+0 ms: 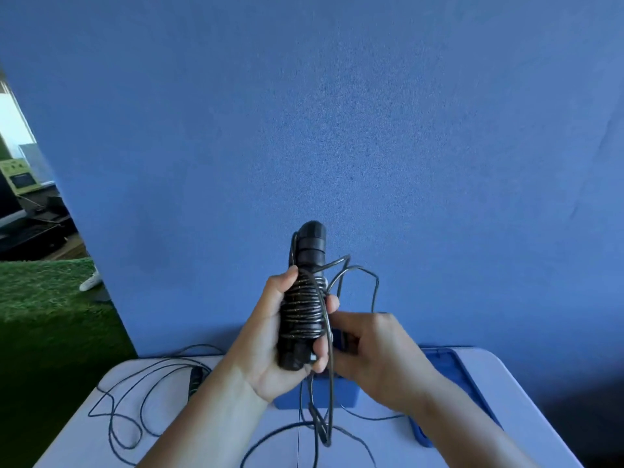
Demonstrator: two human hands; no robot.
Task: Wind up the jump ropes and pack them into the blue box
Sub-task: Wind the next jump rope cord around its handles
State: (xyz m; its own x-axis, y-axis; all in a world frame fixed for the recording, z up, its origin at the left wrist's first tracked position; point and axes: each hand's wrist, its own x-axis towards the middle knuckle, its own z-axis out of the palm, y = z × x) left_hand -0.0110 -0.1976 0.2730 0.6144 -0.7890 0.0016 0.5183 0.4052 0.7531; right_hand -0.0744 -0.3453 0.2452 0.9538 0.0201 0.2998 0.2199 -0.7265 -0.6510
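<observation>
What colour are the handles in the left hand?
Black handles, gripped by the left hand; the head view shows it.

One wide-angle camera on the person's head looks forward and slightly downward. It sits close to the left hand (270, 336) and right hand (381, 356), raised at lower centre. The white table (506, 393) lies along the bottom edge. The blue backdrop (337, 113) fills most of the frame above, with green turf (44, 315) at the left.

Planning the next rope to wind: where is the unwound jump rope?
In the head view, the unwound jump rope lies loose on the table's left part, left of the left hand and the blue box.
</observation>
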